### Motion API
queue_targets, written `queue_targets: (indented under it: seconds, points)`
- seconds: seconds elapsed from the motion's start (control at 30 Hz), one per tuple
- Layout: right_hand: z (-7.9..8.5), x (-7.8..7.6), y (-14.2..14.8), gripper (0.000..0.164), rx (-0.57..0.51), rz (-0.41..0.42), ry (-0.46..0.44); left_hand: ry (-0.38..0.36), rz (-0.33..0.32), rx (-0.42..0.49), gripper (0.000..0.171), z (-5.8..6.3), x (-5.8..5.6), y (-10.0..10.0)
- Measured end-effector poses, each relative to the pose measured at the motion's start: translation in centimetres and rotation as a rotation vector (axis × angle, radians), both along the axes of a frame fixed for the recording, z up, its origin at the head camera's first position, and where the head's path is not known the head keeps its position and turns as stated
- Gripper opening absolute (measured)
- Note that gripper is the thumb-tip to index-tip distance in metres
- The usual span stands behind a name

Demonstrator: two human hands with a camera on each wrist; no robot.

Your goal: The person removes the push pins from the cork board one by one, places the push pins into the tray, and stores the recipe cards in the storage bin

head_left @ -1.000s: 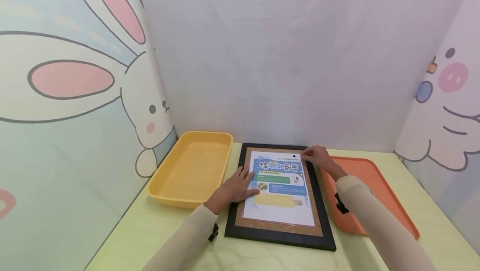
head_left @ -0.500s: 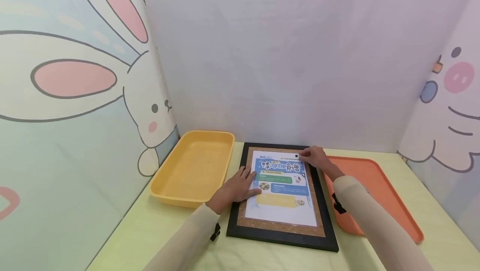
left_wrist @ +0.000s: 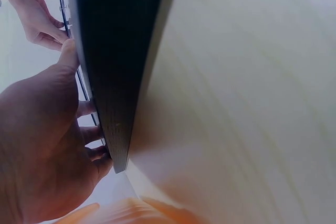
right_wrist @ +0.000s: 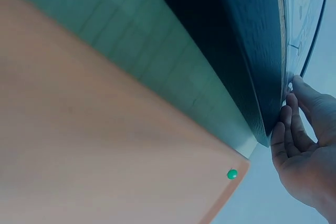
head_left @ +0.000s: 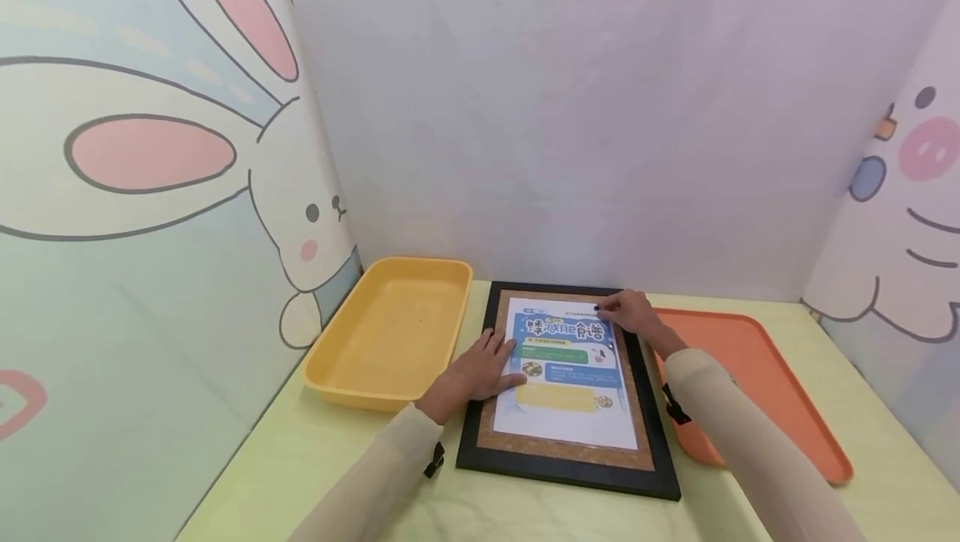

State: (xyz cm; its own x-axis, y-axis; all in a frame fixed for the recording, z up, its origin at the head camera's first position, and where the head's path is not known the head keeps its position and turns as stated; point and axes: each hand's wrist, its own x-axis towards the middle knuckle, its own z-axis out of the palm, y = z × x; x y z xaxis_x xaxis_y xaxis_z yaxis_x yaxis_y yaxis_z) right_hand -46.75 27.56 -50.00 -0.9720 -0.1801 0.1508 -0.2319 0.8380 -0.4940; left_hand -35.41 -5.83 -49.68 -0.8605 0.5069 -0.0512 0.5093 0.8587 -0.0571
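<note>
A printed sheet (head_left: 566, 425) lies on a corkboard (head_left: 547, 445) with a black frame (head_left: 570, 476). My left hand (head_left: 480, 367) rests spread over the left border of the board, its thumb (head_left: 512, 382) on the paper. At the sheet's top right corner my right hand (head_left: 633, 313) pinches a small pushpin (right_wrist: 290, 85) between thumb and forefinger. Its fingertips meet a small dark dot (head_left: 597, 307) there. In the right wrist view the other fingers curl beside the frame corner. A tiny pin-like spot (head_left: 610, 346) shows at the paper's right side.
A deep yellow tray (head_left: 352, 396) stands left of the board. The orange tray (head_left: 757, 375) lies on the right, partly under my right forearm, with a green pushpin (right_wrist: 232, 174) near its corner. A white wall (head_left: 555, 125) rises behind the table.
My right fingertips have shifted slightly left along the top of the sheet and now reach the dark dot. The left hand stays in place; the head view has shifted a little.
</note>
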Motion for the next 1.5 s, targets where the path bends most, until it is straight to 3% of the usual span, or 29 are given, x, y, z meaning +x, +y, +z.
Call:
queue_targets:
  seconds: [0.57, 1.5]
  points:
    - [0.00, -0.47, -0.74, 0.027, -0.040, -0.080, -0.057, 0.005, -0.002, -0.007, 0.083, 0.04, 0.33, -0.16]
    - [0.39, -0.65, -0.85, 0.027, -0.041, -0.106, -0.100, 0.013, 0.007, -0.040, 0.084, 0.25, -0.06, 0.18]
